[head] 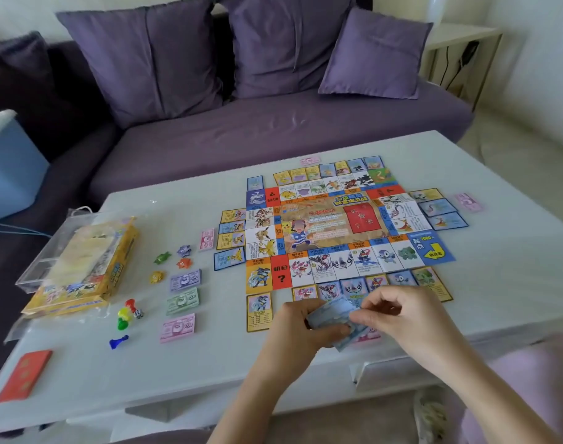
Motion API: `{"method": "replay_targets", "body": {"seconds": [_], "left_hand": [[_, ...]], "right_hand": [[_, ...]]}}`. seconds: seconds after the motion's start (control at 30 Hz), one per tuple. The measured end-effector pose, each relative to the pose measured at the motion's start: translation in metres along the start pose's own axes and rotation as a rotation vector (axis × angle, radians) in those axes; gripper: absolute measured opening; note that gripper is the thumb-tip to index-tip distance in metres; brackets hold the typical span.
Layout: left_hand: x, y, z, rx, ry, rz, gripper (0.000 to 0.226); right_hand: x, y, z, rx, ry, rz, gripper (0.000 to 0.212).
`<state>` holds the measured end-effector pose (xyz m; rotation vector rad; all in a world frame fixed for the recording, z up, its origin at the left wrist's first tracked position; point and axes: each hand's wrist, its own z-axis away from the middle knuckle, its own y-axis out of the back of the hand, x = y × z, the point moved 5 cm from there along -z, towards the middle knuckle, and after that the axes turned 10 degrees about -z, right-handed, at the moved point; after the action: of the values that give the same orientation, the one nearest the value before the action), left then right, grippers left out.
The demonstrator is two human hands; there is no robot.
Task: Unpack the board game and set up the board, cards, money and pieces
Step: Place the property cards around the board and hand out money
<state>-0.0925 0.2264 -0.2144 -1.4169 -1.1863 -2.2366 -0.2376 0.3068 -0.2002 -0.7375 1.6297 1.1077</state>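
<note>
- A pale bench [497,251] is seen from above, with a purple sofa [273,123] behind it.
- The game board [331,225] is laid flat, right of the bench's middle, and is ringed on all four sides by property cards [258,310].
- A sheaf of blue banknotes [333,315] is held over the near edge of the bench, just in front of the board.
- The left hand [293,328] has its grip closed round the sheaf from below. The right hand [401,315] has its grip pinched on the sheaf's upper edge.
- Left of the board, three money stacks are set in a column: purple [184,280], green [182,302] and pink [177,328].
- Further left, star-shaped tokens [184,263], coloured pawns [126,312], a blue pawn [118,342] lying apart from them, and dice [138,313] are spread out.
- The yellow game box [84,267] is lying near the left edge, partly inside a clear plastic bag [33,270].
- A red card stack [24,376] is placed at the near-left corner.
</note>
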Motion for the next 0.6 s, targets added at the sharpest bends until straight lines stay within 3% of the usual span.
{"method": "replay_targets", "body": {"seconds": [0.33,0.5,0.6], "left_hand": [[-0.006,-0.003,0.011,-0.165,0.058,0.27,0.014],[-0.02,0.004,0.012,-0.043,0.188,0.364,0.019],[-0.031,0.002,0.012,0.019,0.287,0.444,0.022]], "right_hand": [[-0.004,0.0,0.002,-0.052,-0.014,0.074,0.016],[0.012,0.017,0.0,0.025,-0.151,0.031,0.005],[0.024,0.024,-0.001,0.071,-0.22,0.074,0.012]]}}
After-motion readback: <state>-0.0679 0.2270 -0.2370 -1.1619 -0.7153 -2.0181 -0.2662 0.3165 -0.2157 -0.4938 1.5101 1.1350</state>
